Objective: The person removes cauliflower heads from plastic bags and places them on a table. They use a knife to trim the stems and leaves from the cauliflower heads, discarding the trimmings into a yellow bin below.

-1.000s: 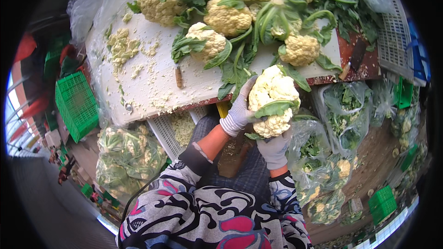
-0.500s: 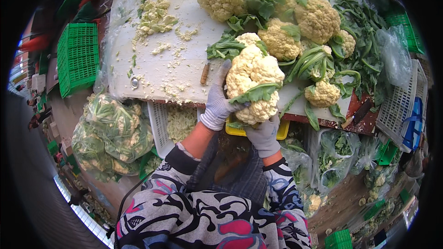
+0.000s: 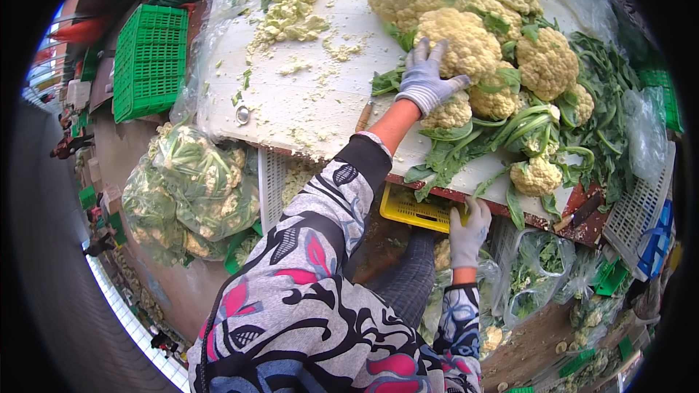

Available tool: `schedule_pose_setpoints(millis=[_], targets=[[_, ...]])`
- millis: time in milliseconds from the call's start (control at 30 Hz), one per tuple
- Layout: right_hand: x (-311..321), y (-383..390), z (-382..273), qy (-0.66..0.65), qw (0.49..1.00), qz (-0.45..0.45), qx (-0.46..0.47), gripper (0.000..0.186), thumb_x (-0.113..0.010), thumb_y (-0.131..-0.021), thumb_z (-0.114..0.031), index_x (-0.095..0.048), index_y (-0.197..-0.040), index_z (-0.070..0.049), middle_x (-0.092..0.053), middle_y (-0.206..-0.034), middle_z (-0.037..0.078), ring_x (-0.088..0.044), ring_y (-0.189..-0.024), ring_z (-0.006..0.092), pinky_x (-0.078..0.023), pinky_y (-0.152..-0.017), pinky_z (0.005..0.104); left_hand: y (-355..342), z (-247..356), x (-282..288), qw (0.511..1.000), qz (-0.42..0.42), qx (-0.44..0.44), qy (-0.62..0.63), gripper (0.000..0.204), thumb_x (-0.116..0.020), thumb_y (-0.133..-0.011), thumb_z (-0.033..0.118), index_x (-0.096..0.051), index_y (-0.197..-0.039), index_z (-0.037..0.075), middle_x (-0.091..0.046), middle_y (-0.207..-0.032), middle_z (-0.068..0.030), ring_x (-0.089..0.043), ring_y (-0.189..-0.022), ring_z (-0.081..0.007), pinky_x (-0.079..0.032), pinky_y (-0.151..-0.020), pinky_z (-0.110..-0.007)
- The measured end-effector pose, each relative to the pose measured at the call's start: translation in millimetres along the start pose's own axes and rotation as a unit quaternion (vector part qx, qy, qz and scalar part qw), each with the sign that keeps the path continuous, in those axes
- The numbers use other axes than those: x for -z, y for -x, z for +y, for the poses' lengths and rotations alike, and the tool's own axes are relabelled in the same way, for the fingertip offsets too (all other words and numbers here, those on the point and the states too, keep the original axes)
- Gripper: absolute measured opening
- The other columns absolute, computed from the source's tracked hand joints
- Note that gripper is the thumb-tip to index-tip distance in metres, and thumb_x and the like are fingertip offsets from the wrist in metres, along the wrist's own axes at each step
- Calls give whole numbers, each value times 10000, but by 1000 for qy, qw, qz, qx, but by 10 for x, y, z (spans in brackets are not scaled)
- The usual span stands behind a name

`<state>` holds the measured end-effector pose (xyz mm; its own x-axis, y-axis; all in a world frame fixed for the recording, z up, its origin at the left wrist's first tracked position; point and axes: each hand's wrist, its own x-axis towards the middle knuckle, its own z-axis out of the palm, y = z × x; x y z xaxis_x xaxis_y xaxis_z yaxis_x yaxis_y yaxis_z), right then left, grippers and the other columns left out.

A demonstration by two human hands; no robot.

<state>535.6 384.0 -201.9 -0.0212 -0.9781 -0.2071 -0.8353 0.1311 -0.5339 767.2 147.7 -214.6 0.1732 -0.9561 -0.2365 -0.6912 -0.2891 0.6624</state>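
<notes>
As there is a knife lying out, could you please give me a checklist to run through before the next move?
1. Gloves on: ok, both the left hand and right hand are covered.
2. Left hand placed: ok, spread over a large cauliflower head.
3. Right hand's grip: cannot tell, it is beside the yellow crate, contact unclear.
4. Knife away from hands: ok, it lies far right.
5. Wooden handle clear of left forearm: not ok, close beside it.
6. Tabletop clean: not ok, cauliflower trimmings lie scattered.

Cauliflower (image 3: 466, 40) now on the heap (image 3: 547, 64), only left hand (image 3: 428, 84) touching it, right hand (image 3: 470, 234) withdrawn
</notes>
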Motion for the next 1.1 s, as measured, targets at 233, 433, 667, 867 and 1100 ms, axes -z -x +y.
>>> schedule_pose_setpoints(millis=[233,433,667,867,1100], targets=[[134,1670,598,38,950,-99,-293,371,-737,-766,-134,-665,-1105,0,-618,-1138,213,-565,-1100,364,-438,-980,415,354,-754,332,984,77,7,159,468,-750,-825,291,-659,-1213,46,-620,-1275,-188,-612,-1140,-309,-472,-1005,-386],[-139,1941,334,-51,918,-144,-365,348,-724,-776,-151,-664,-1066,33,-639,-1058,184,-600,-1020,335,-462,-927,414,845,-1769,274,943,-31,290,-160,582,-742,-776,433,-660,-1217,63,-666,-1179,-199,-633,-1122,-340,-495,-968,-402],[-226,1827,123,-51,952,-113,-280,293,-738,-784,-182,-681,-1027,-29,-653,-1010,174,-612,-987,346,-477,-898,412,751,-1944,-161,924,-115,296,-211,464,-689,-805,423,-670,-1070,42,-693,-1047,-231,-667,-1010,-393,-517,-876,-466],[-188,2320,265,-104,897,-76,-422,315,-734,-797,-201,-682,-1052,-25,-660,-1033,167,-628,-987,328,-488,-895,399,1443,-1761,-182,921,-150,353,-70,431,-690,-798,403,-662,-993,20,-709,-915,-209,-694,-863,-353,-523,-789,-432],[-18,3003,248,-173,775,8,-607,300,-720,-826,-199,-704,-1038,13,-718,-974,170,-690,-918,275,-526,-848,361,2273,-695,-499,913,-360,91,-167,407,-732,-798,412,-642,-1001,71,-699,-864,-176,-687,-851,-350,-523,-792,-427]])
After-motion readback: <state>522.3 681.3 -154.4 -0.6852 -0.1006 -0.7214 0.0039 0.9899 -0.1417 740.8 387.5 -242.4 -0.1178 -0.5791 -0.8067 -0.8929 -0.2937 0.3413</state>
